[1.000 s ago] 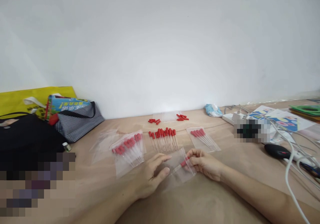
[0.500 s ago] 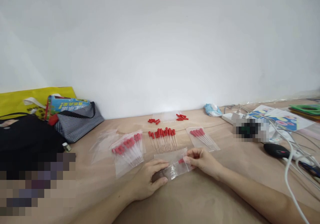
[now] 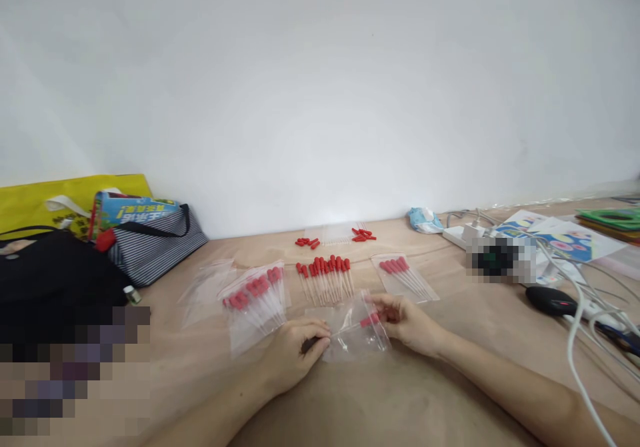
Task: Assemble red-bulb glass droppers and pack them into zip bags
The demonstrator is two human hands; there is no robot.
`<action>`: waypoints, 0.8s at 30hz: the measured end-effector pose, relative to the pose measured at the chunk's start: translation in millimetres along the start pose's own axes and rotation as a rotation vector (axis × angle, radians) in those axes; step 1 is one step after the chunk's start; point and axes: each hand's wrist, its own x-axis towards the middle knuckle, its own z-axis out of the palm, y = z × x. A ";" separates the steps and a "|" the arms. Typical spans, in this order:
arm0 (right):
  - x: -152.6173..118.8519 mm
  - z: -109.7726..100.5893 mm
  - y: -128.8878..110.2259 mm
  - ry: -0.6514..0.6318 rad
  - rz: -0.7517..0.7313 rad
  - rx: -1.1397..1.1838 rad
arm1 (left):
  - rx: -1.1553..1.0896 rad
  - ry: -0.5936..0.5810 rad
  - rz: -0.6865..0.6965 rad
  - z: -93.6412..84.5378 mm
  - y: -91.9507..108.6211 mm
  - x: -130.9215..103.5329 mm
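A clear zip bag (image 3: 350,348) is between my hands, low over the tabletop. Inside it lies a dropper with a red rubber bulb (image 3: 370,320), its thin stem pointing left. My left hand (image 3: 299,354) pinches the bag's left end between thumb and fingers. At the bag's right end, my right hand (image 3: 403,322) has its fingers closed at the dropper's bulb, and its index finger touches the bag's upper corner. Just beyond, several loose red-bulbed droppers (image 3: 327,277) lie in a row. Bagged droppers lie to the left (image 3: 257,300) and right (image 3: 404,277).
Loose red bulbs (image 3: 364,234) and thin stems lie near the wall. Flat clear bags (image 3: 207,287) are at the left, before a striped bag (image 3: 155,244) and black cloth (image 3: 55,280). On the right are white cables (image 3: 575,360), a black mouse-like device (image 3: 550,300) and papers (image 3: 560,237).
The zip bag has opened out and its right end has turned more toward me. More of the dropper shows inside it. My left hand has shifted slightly left.
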 end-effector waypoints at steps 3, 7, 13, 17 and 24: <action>3.2 -3.1 4.2 0.092 -0.065 -0.041 | 0.018 0.003 0.004 -1.0 0.8 -0.1; 5.3 -6.3 9.7 0.095 -0.073 -0.098 | 0.054 -0.011 0.014 -2.7 2.2 -0.5; 1.6 -8.9 11.8 -0.009 -0.207 -0.318 | 0.076 -0.043 0.005 -7.6 8.6 -0.2; 10.4 -19.7 12.8 0.088 -0.159 -0.383 | 0.080 -0.094 -0.008 -10.2 10.6 0.7; 65.7 -29.1 -6.5 0.369 -0.146 -0.636 | 0.063 -0.200 0.005 -16.2 15.9 0.3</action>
